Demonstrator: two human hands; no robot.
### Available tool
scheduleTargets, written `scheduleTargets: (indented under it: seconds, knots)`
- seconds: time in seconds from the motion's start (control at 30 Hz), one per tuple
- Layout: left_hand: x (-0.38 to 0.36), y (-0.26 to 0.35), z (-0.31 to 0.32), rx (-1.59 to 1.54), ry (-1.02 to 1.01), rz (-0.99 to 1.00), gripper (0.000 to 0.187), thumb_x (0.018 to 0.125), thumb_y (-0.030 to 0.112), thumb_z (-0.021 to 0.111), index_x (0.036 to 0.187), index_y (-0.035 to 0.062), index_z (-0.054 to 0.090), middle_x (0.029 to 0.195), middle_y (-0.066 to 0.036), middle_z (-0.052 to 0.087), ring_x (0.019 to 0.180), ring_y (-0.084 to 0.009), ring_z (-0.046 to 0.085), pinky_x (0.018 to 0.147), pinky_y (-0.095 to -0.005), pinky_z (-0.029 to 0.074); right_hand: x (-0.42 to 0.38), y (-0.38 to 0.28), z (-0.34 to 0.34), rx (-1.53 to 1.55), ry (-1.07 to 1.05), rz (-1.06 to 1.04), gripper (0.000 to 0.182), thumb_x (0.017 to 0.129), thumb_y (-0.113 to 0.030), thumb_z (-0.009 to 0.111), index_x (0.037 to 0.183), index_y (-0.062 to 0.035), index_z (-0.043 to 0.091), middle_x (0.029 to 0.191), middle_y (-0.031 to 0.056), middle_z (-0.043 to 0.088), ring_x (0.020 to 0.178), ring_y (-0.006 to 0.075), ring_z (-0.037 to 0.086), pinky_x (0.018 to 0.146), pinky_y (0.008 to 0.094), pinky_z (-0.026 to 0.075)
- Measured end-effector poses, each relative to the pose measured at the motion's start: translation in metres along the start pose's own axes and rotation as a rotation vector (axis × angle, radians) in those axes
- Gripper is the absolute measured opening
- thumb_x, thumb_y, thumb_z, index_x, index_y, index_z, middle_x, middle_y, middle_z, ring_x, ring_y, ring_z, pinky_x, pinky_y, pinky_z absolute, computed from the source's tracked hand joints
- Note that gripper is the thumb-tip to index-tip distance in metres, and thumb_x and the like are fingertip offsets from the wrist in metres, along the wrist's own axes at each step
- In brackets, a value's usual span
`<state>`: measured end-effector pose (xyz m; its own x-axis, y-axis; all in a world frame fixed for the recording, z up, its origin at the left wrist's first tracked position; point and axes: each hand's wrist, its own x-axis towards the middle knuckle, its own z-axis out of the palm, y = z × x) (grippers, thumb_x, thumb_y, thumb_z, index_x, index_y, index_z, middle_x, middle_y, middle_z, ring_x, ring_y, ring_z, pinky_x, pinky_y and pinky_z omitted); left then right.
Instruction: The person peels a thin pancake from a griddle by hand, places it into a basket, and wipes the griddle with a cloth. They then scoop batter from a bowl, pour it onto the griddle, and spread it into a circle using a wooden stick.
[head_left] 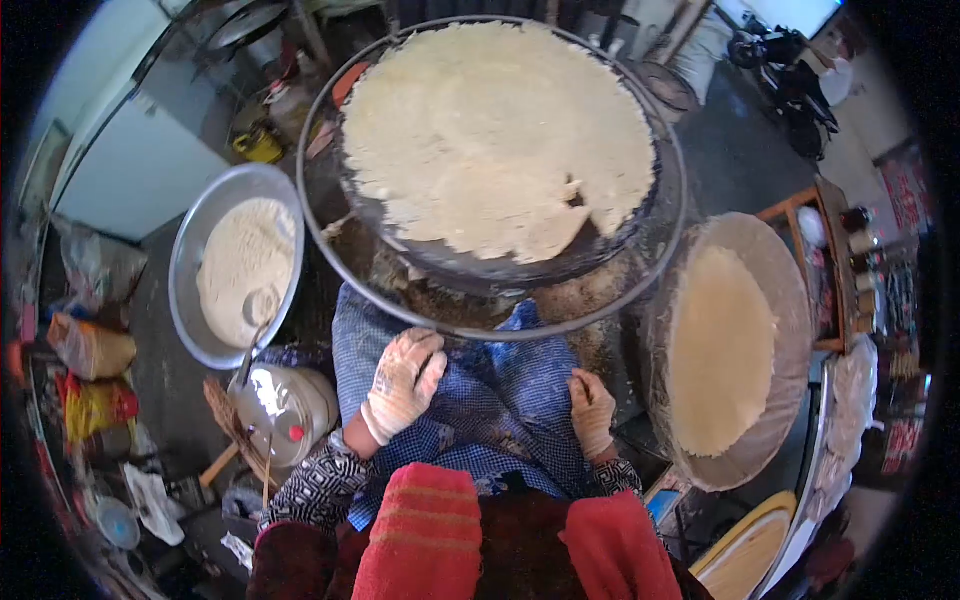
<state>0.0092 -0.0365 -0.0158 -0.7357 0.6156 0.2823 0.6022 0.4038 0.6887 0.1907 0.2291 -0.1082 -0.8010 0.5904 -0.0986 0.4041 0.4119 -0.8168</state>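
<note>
My left hand, in a thin whitish glove, lies back-up over the blue checked apron on my lap. Its fingers are bent and pressed together, just below the front of the metal ring. My right hand, gloved too, rests at the apron's right edge with its fingers curled in; I see nothing in them. In front of me a wide, thin sheet of pale flatbread covers most of a round dark griddle. The sheet's edges are ragged, and a torn gap shows at the lower right.
At left stands a metal basin of pale batter with a ladle in it, above a translucent lidded bucket. A round covered tray at right bears another flatbread. A brush lies left of the bucket; a motorcycle stands far right.
</note>
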Motion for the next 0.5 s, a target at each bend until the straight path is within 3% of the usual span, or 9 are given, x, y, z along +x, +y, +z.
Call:
scheduleTargets:
  seconds: [0.07,0.13,0.23,0.37,0.47,0.5]
  knots:
    - [0.010,-0.004,-0.008,0.065,0.043,0.030,0.027,0.086,0.012,0.061,0.110,0.0004,0.057,0.112,-0.019,0.057,0.106,-0.0366,0.055,0.092,-0.0441,0.043,0.011,-0.028,0.000,0.094,-0.026,0.000,0.025,0.090,-0.015,0.059,0.111,-0.0009,0.062,0.093,0.0136,0.069,0.083,0.0204,0.068,0.073,0.0309,0.052]
    - [0.022,-0.014,-0.014,0.086,0.097,0.061,0.031,0.083,0.011,0.062,0.111,0.0001,0.056,0.112,-0.018,0.057,0.108,-0.0381,0.053,0.094,-0.0454,0.043,0.022,-0.067,0.004,0.586,-0.143,0.264,0.024,0.094,-0.014,0.055,0.111,0.0023,0.061,0.092,0.0116,0.069,0.084,0.0173,0.067,0.074,0.0294,0.053]
    - [0.058,-0.022,-0.034,0.315,0.135,0.148,0.042,0.079,0.011,0.066,0.118,0.0001,0.055,0.119,-0.020,0.054,0.115,-0.0394,0.050,0.099,-0.0466,0.040,0.035,-0.101,0.015,0.638,-0.220,0.225,0.025,0.097,-0.014,0.048,0.110,0.0046,0.061,0.090,0.0125,0.069,0.080,0.0185,0.067,0.075,0.0306,0.054]
    - [0.101,-0.056,-0.057,0.537,0.129,0.147,0.056,0.078,0.016,0.069,0.128,0.0003,0.049,0.129,-0.021,0.050,0.123,-0.0404,0.043,0.104,-0.0479,0.034,0.039,-0.113,0.030,0.720,-0.275,0.179,0.024,0.097,-0.012,0.050,0.114,0.0029,0.059,0.092,0.0118,0.069,0.081,0.0173,0.067,0.076,0.0288,0.054]
    - [0.116,-0.088,-0.068,0.599,0.139,0.149,0.058,0.078,0.019,0.069,0.129,0.0018,0.048,0.131,-0.019,0.049,0.125,-0.0387,0.042,0.106,-0.0469,0.032,0.048,-0.120,0.046,0.577,-0.200,0.051,0.021,0.094,-0.011,0.055,0.110,0.0007,0.062,0.090,0.0105,0.069,0.084,0.0159,0.067,0.079,0.0301,0.054]
    - [0.117,-0.093,-0.069,0.622,0.136,0.138,0.058,0.078,0.021,0.070,0.129,0.0026,0.048,0.131,-0.018,0.049,0.125,-0.0379,0.042,0.106,-0.0466,0.032,0.057,-0.133,0.046,0.287,-0.114,-0.146,0.021,0.090,-0.010,0.061,0.108,-0.0004,0.063,0.085,0.0102,0.069,0.081,0.0200,0.067,0.076,0.0334,0.054]
